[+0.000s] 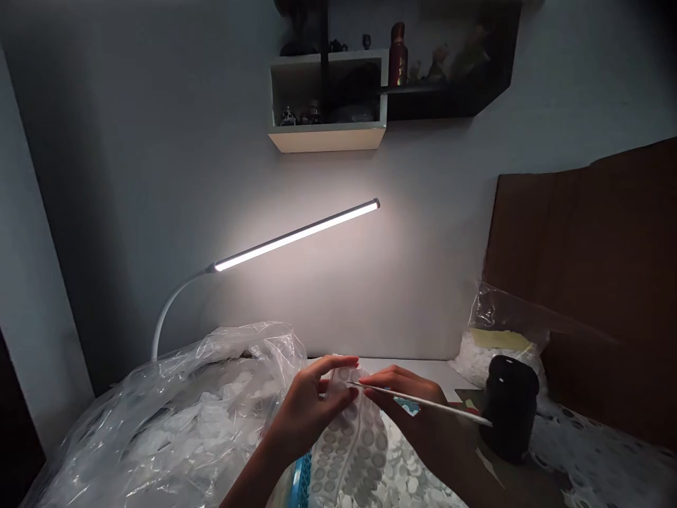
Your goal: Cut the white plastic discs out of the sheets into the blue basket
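Clearly my left hand (309, 409) is closed on the upper edge of a white sheet of round pieces (352, 444), with the thumb on one side and the fingers curled over the other. The sheet hangs down between my two hands, above the table. My right hand (417, 416) grips a thin white stick (423, 403) like a pen, and its tip lies against the top of the sheet, just beside my left fingers.

As I judge it, the work is somewhere in the middle. Most rows of circles on the sheet are in their places, so little of this sheet looks finished. Many loose white discs (407, 480) lie scattered on the table under my hands, which suggests that some part is done. The big clear plastic bag (174, 409) on my left looks full of white pieces, and a smaller bag (500, 339) stands on my right behind a black pot (508, 409). I cannot tell which bag holds finished pieces.

About writing: I can read no brand, label or letters anywhere. The light from the desk lamp (296, 236) is weak, and the things on the wall shelf (328, 134) are too dark and small.
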Tool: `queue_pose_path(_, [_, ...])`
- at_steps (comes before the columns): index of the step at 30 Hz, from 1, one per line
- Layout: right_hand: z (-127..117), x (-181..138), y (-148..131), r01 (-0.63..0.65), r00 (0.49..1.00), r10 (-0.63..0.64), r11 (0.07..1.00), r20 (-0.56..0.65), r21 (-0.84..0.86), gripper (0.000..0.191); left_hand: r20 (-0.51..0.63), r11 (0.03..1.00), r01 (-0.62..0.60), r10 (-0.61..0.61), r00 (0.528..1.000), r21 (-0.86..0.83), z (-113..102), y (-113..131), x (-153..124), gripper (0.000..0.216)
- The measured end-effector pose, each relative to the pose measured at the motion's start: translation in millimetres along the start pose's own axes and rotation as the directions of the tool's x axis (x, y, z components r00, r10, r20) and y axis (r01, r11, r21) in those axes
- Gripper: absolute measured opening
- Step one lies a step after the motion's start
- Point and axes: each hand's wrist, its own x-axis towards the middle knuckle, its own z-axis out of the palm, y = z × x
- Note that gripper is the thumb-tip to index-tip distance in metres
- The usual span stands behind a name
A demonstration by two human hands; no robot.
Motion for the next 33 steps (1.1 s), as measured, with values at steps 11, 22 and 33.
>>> queue_pose_path(11, [-1, -1, 10, 0.177, 0.981, -0.165, 0.976, 0.099, -0.126, 0.016, 0.053, 0.997, -0.059, 0.057, 0.997, 0.044, -1, -4, -1, 0.036])
queue_pose_path(22, [-2, 0, 21, 0.559, 0.829, -0.501, 0.719, 0.249, -0.414, 0.021, 0.164, 0.997, -0.078, 0.076, 0.983, 0.005, 3, -5, -4, 0.042])
queue_pose_path(33, [3, -6, 20, 0.387, 0.884, -0.458, 0.829, -0.093, -0.403, 0.026, 0.118, 0.980, -0.175, 0.164, 0.979, 0.092, 5, -12, 4, 0.055])
